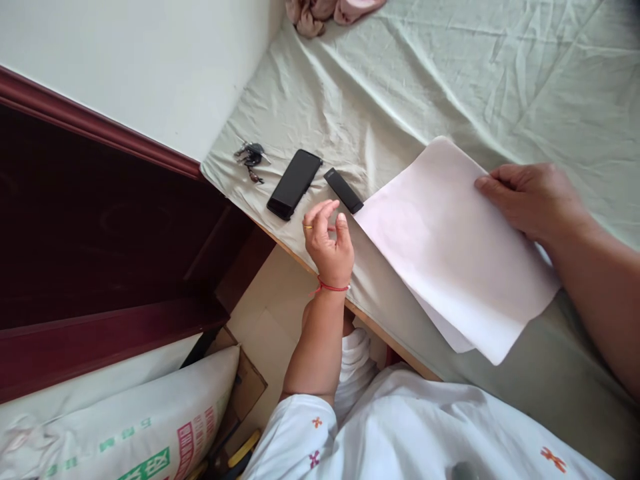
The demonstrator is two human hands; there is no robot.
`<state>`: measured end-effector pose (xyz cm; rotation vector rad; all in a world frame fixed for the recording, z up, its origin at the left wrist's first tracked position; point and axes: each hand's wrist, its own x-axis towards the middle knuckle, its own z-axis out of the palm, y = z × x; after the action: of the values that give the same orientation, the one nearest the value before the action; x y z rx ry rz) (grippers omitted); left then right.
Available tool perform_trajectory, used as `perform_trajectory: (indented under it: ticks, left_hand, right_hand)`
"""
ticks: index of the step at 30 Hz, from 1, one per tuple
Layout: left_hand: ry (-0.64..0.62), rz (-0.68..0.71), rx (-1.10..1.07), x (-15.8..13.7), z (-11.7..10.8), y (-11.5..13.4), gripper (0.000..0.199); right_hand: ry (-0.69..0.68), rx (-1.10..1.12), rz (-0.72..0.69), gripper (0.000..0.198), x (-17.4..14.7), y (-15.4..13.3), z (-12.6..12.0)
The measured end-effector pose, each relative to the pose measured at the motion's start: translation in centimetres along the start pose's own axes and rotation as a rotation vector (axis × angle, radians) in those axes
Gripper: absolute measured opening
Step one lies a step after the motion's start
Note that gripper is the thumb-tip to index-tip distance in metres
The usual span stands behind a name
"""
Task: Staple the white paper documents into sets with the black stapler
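Note:
My right hand [537, 197] pinches the far right edge of some white paper [450, 240], thumb on top. A second sheet's corner shows under the near edge, so at least two sheets lie together. My left hand [327, 240] is raised near the bed's edge, fingers half curled and apart, with nothing in it. It has a ring and a red string bracelet. Just beyond it lies a small black stick-shaped object [343, 190], close to the paper's left corner. A black smartphone [295, 183] lies to its left, and a bunch of keys [253, 157] farther left.
A pale green sheet [500, 87] covers the bed-like surface, wrinkled in places. Pink cloth [330, 12] is bunched at the far end. A dark red wooden cabinet [100, 220] stands to the left, with a white printed sack [165, 413] below it. A white wall [150, 67] rises behind.

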<state>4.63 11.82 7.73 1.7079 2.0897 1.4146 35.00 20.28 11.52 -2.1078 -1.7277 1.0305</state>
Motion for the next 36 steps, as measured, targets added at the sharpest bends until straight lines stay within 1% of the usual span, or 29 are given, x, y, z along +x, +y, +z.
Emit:
perform_trajectory:
  ticks: [2,3,5,6,9,12,16,19,23,26,30,36]
  left_hand:
    - [-0.088,0.14,0.025,0.2,0.0,-0.2,0.038]
    - [-0.142,0.184,0.024,0.3,0.1,-0.3,0.041]
    - [-0.22,0.214,0.005,0.5,0.4,-0.6,0.043]
    - [-0.233,0.21,-0.007,0.5,0.4,-0.7,0.042]
    - [-0.211,0.191,-0.019,0.7,0.3,-0.9,0.041]
    - [-0.2,0.228,-0.013,0.9,-0.2,-1.1,0.038]
    - [-0.23,0.258,0.021,1.1,-0.5,-1.5,0.036]
    - [-0.246,0.273,0.011,1.1,-0.5,-1.7,0.035]
    - [-0.228,0.314,0.018,0.8,-0.2,-1.9,0.041]
    - [-0.206,0.306,0.052,0.4,0.1,-1.8,0.047]
    - [-0.195,0.276,0.054,0.2,0.4,-1.7,0.051]
    - [-0.17,0.207,-0.053,0.3,0.7,-1.7,0.042]
  right_hand:
    - [-0.006,0.005,0.001,0.029,0.0,-0.1,0.0]
    - [-0.008,0.009,-0.003,0.029,-0.1,-0.1,0.0]
    - [-0.006,0.009,-0.014,0.029,-0.1,-0.1,0.1]
    - [-0.002,0.001,-0.017,0.029,-0.1,-0.1,0.2]
    - [0.001,-0.022,-0.015,0.029,-0.1,-0.1,0.2]
    - [-0.009,-0.019,-0.02,0.03,-0.1,-0.1,0.2]
    - [0.003,-0.034,0.011,0.028,0.0,-0.2,0.2]
    - [0.018,-0.043,-0.006,0.027,0.0,-0.1,0.3]
    - [0.014,-0.027,-0.021,0.026,0.2,0.0,0.4]
    - [0.02,-0.02,-0.044,0.026,0.4,0.1,0.5]
    - [0.006,0.013,-0.044,0.027,0.4,0.5,0.6]
    - [0.052,0.088,-0.146,0.026,0.4,1.3,0.7]
